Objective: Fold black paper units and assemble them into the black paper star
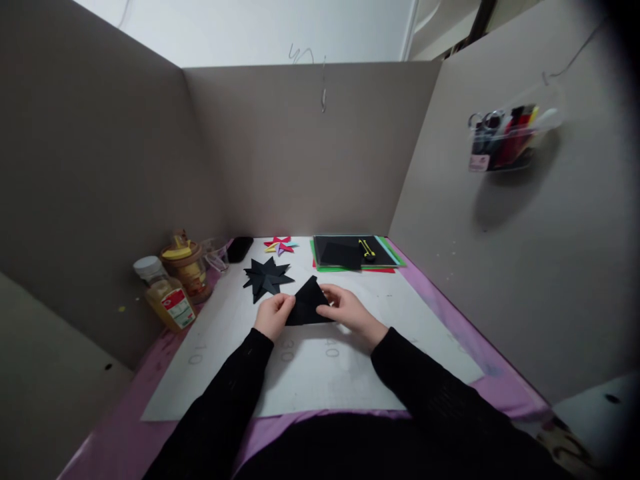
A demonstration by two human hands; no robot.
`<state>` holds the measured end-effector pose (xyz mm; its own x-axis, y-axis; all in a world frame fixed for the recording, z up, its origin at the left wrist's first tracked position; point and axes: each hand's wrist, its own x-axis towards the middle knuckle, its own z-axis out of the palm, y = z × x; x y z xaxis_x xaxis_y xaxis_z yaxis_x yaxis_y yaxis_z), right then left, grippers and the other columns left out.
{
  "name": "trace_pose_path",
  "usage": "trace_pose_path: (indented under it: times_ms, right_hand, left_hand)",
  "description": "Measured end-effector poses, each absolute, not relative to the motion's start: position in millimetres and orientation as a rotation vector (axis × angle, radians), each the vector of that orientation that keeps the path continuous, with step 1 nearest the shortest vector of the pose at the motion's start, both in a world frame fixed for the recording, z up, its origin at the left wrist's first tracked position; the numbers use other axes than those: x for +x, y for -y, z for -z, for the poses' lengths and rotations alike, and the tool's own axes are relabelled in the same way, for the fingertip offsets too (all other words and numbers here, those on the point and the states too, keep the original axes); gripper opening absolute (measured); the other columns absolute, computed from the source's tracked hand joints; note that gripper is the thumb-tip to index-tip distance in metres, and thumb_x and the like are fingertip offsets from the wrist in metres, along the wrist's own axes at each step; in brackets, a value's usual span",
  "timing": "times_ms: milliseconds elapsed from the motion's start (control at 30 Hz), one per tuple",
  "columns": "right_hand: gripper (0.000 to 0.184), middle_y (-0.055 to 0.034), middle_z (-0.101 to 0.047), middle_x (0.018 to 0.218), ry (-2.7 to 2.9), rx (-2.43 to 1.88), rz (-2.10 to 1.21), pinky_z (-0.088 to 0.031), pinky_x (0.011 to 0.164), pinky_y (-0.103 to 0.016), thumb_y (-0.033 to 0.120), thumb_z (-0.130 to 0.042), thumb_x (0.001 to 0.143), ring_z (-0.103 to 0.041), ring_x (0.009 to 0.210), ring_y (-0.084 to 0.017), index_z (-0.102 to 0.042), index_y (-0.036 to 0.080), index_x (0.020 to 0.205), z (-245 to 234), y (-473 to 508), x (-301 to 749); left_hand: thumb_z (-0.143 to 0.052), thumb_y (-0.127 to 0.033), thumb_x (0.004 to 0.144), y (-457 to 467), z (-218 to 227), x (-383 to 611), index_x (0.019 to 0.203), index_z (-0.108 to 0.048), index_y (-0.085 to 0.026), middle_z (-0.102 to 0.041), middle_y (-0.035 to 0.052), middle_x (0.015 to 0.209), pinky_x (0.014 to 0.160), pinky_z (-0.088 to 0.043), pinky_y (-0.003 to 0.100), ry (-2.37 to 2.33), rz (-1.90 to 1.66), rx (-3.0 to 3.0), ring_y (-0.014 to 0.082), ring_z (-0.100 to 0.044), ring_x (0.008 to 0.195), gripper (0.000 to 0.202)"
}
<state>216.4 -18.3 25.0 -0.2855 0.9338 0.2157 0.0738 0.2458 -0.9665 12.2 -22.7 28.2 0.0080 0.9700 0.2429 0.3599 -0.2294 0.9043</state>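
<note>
Folded black paper (307, 305) is pinched at both sides by the left grip (273, 315) and right grip (350, 309), apparently for steadiness, over the table (340, 387). Beyond the left grip a black star (267, 275) is laid; beyond the right, stacked sheets (340, 253).

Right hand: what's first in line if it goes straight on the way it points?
The right hand would meet the folded black paper in its grip first; beyond that, likely the black paper star. Depth is hard to judge, so it might pass over the star.
</note>
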Motion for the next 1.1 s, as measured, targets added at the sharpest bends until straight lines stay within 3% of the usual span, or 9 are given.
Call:
trace_pose_path:
  times_ms: [133, 333, 467, 633, 733, 800, 900, 1000, 1100]
  right_hand:
    - [0.014, -0.0006, -0.058, 0.065, 1.518, -0.983, -1.338, -0.036, 0.055, -0.023, 0.023, -0.062, 0.066, -0.051, 0.058, -0.012, -0.062, 0.012, 0.074, -18, 20, 208]
    - [0.024, 0.0004, -0.054, 0.053, 1.228, -1.081, -1.337, -0.033, 0.046, -0.022, 0.036, -0.057, 0.072, -0.046, 0.047, -0.010, -0.059, 0.012, 0.071, -13, 12, 212]
    - [0.021, -0.0024, -0.062, 0.067, 1.261, -1.019, -1.371, -0.042, 0.057, -0.025, 0.029, -0.061, 0.068, -0.056, 0.061, -0.015, -0.061, 0.012, 0.081, -15, 10, 216]
    - [0.066, -0.0041, -0.060, 0.102, 1.419, -0.900, -1.111, -0.046, 0.076, -0.029, 0.015, -0.061, 0.064, -0.058, 0.085, -0.016, -0.044, 0.024, 0.127, -25, 13, 224]
    - [0.046, -0.0055, -0.053, 0.115, 1.684, -0.876, -0.802, -0.041, 0.089, -0.034, 0.014, -0.062, 0.067, -0.053, 0.101, -0.019, -0.060, 0.026, 0.111, -31, 16, 228]
    - [0.023, -0.0054, -0.056, 0.107, 1.764, -0.866, -0.678, -0.040, 0.091, -0.036, 0.016, -0.062, 0.069, -0.052, 0.102, -0.020, -0.069, 0.024, 0.090, -32, 16, 229]
    - [0.009, -0.0044, -0.060, 0.088, 1.697, -0.931, -0.627, -0.043, 0.082, -0.033, 0.021, -0.063, 0.072, -0.056, 0.087, -0.019, -0.069, 0.021, 0.079, -28, 15, 229]
    - [0.009, -0.0030, -0.061, 0.077, 1.578, -1.023, -0.691, -0.043, 0.072, -0.030, 0.026, -0.065, 0.071, -0.057, 0.076, -0.018, -0.065, 0.019, 0.076, -24, 12, 228]
    - [0.024, 0.0014, -0.058, 0.067, 1.406, -1.030, -0.863, -0.041, 0.061, -0.027, 0.032, -0.066, 0.071, -0.053, 0.062, -0.014, -0.060, 0.020, 0.091, -23, 10, 227]
  left_hand:
    - [-0.058, -0.034, 0.072, 25, -27, 18, 0.084, -0.064, -0.014, -0.058, -0.0014, 0.064, 0.051, -0.039, 0.021, -1.327, -1.187, 1.718, 0.0106, -0.050, 0.054, 0.024]
    - [-0.064, -0.031, 0.069, 26, -26, 17, 0.117, -0.052, -0.015, -0.058, -0.0018, 0.065, 0.048, -0.043, 0.022, -1.161, -1.099, 1.644, 0.0118, -0.056, 0.052, 0.052]
    - [-0.063, -0.034, 0.071, 26, -25, 15, 0.112, -0.055, -0.013, -0.052, -0.0046, 0.054, 0.043, -0.038, 0.019, -1.092, -1.037, 1.601, 0.0093, -0.050, 0.044, 0.047]
    - [-0.059, -0.034, 0.074, 25, -22, 11, 0.121, -0.054, -0.011, -0.048, -0.0065, 0.046, 0.042, -0.035, 0.020, -0.983, -0.814, 1.596, 0.0068, -0.041, 0.038, 0.052]
    - [-0.057, -0.031, 0.074, 25, -23, 10, 0.123, -0.053, -0.013, -0.048, -0.0067, 0.048, 0.042, -0.033, 0.020, -0.979, -0.748, 1.602, 0.0062, -0.039, 0.038, 0.053]
    - [-0.061, -0.029, 0.070, 26, -24, 11, 0.123, -0.053, -0.013, -0.052, -0.0058, 0.052, 0.043, -0.034, 0.020, -1.010, -0.743, 1.614, 0.0066, -0.039, 0.040, 0.056]
    - [-0.062, -0.029, 0.068, 28, -26, 14, 0.113, -0.060, -0.013, -0.057, -0.0035, 0.057, 0.046, -0.035, 0.021, -1.086, -0.803, 1.688, 0.0080, -0.043, 0.043, 0.048]
    - [-0.055, -0.033, 0.073, 29, -27, 16, 0.091, -0.068, -0.014, -0.055, -0.0034, 0.052, 0.048, -0.036, 0.022, -1.236, -0.890, 1.794, 0.0096, -0.045, 0.043, 0.029]
    - [-0.051, -0.037, 0.077, 28, -28, 15, 0.072, -0.064, -0.016, -0.049, -0.0050, 0.043, 0.049, -0.036, 0.022, -1.383, -0.972, 1.871, 0.0105, -0.046, 0.042, 0.025]
